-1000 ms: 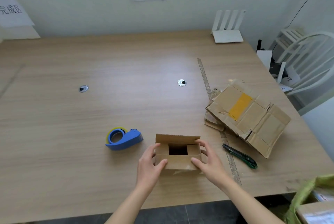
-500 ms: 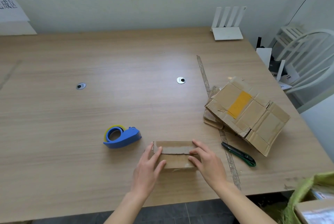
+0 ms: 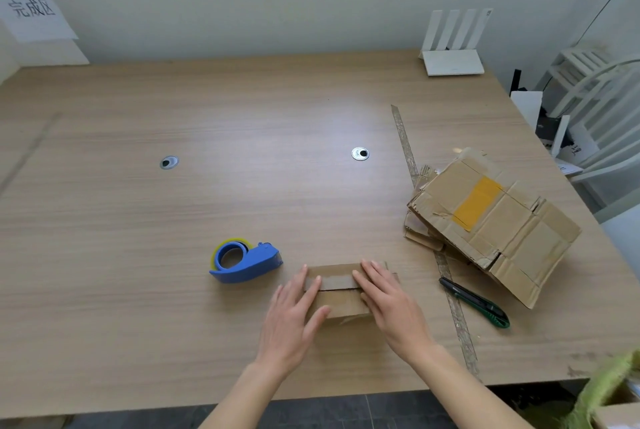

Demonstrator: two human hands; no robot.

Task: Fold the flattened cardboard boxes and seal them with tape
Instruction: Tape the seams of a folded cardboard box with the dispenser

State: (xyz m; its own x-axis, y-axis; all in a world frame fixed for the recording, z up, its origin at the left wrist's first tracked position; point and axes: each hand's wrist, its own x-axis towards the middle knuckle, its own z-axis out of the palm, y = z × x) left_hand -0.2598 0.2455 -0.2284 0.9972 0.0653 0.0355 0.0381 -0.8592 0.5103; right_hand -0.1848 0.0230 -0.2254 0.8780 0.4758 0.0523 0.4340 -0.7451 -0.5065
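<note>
A small brown cardboard box point(image 3: 341, 293) stands near the table's front edge with its top flaps folded down. My left hand point(image 3: 294, 314) presses flat on the box's left side, fingers straight over the top flap. My right hand point(image 3: 388, 304) presses flat on the right side in the same way. A blue tape dispenser point(image 3: 244, 260) with a yellow-edged roll lies just left of the box. A stack of flattened cardboard boxes point(image 3: 491, 220), the top one bearing a yellow tape patch, lies to the right.
A green-handled utility knife point(image 3: 476, 304) lies between the box and the flattened stack. A white router point(image 3: 453, 47) stands at the table's back right. White chairs point(image 3: 602, 110) stand beyond the right edge. A green bag point(image 3: 609, 390) shows at the lower right.
The box's top flaps, open one second ago with the dark inside showing, are folded down. Both hands moved from the box's sides onto its top.
</note>
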